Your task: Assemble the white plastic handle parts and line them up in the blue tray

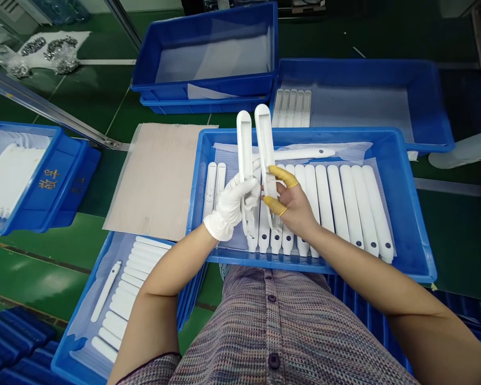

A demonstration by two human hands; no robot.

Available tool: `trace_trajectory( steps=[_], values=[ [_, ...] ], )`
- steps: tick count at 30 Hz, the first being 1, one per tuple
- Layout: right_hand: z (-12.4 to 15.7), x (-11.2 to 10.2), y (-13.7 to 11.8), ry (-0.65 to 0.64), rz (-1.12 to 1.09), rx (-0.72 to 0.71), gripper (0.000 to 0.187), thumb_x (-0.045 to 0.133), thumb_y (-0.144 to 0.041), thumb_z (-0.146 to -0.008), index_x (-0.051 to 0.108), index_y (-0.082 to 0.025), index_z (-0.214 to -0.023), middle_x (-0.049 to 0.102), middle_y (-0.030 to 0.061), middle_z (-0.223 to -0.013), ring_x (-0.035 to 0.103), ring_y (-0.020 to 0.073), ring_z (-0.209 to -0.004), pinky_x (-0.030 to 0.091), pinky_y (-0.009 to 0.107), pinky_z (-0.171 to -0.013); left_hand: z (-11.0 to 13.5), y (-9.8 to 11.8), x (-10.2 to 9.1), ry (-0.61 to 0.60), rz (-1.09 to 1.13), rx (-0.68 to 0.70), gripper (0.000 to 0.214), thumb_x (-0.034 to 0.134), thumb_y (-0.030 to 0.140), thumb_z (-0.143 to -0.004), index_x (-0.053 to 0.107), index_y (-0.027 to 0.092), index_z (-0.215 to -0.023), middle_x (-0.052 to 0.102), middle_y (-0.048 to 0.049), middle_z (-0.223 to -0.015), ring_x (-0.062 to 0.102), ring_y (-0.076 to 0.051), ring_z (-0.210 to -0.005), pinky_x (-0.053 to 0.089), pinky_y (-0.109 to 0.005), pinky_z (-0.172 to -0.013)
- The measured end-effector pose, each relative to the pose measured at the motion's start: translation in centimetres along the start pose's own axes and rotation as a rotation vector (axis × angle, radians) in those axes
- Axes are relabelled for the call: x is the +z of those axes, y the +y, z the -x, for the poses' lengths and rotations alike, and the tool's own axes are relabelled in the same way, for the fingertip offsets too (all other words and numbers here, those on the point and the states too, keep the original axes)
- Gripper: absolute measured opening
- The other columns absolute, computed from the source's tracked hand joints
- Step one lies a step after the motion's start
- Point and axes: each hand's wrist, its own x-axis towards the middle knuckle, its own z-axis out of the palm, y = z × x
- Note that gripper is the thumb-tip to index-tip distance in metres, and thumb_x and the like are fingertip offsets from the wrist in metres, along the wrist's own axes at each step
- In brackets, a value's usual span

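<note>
Left hand (230, 206), in a white cloth glove, is closed around the lower part of a long white plastic half-shell (244, 139), which it holds upright. On my feed the right hand (292, 206), bare except for two yellow finger cots, pinches a second matching white shell (264, 136) between thumb and forefinger. The two pieces stand side by side, nearly touching, above the large blue plastic tray (344, 135) in front of the body.

Below them lies a row of rounded white shells (347, 206). I count about a dozen, though the hands cover several. Two narrower white strips (215, 187) lie at the tray's left end, and one white piece (304, 154) lies crosswise along the back.

The blue tray behind on the right (433, 107) holds five white strips (292, 107) in its left corner, and the rest of its liner is bare. Two stacked blue trays (204, 88) sit behind the centre tray. A flat brown cardboard sheet (160, 176) lies uncovered to the left of the centre tray.

A lower-left blue tray (93, 283) carries a row of roughly nine white pieces plus one loose. The blue tray with yellow characters (50, 182) is cut off by the frame, and its white contents are too blurred for me to count. Fingers hide the lower ends of both held shells.
</note>
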Motion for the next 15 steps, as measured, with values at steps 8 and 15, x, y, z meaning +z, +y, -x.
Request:
trace_trajectory(
  steps=[8, 15],
  values=[
    [0.9, -0.1, 1.1, 0.077, 0.58, -0.413, 0.055, 0.06, -0.027, -0.098, 0.048, -0.045, -0.148, 0.049, 0.0062, -0.132, 0.055, 0.028, -0.128, 0.055, 0.055, -0.106, -0.3, 0.0, -0.9, -0.211, -0.096, 0.007, 0.036, 0.068, 0.052, -0.082, 0.065, 0.016, -0.081, 0.057, 0.0004, -0.062, 0.051, -0.012, -0.043, 0.042, -0.026, -0.038],
    [0.0, -1.0, -1.3, -0.204, 0.778, -0.064, 0.061, 0.046, -0.032, -0.103, 0.032, -0.025, -0.163, 0.053, 0.0158, -0.136, 0.064, 0.0291, -0.108, 0.056, 0.053, -0.097, -0.2, 2.2, -4.1, 0.079, -0.654, 0.073, 0.051, 0.06, 0.052, -0.095, 0.066, 0.023, -0.137, 0.074, -0.005, -0.09, 0.07, -0.027, -0.1, 0.052, -0.044, -0.104]
  ],
)
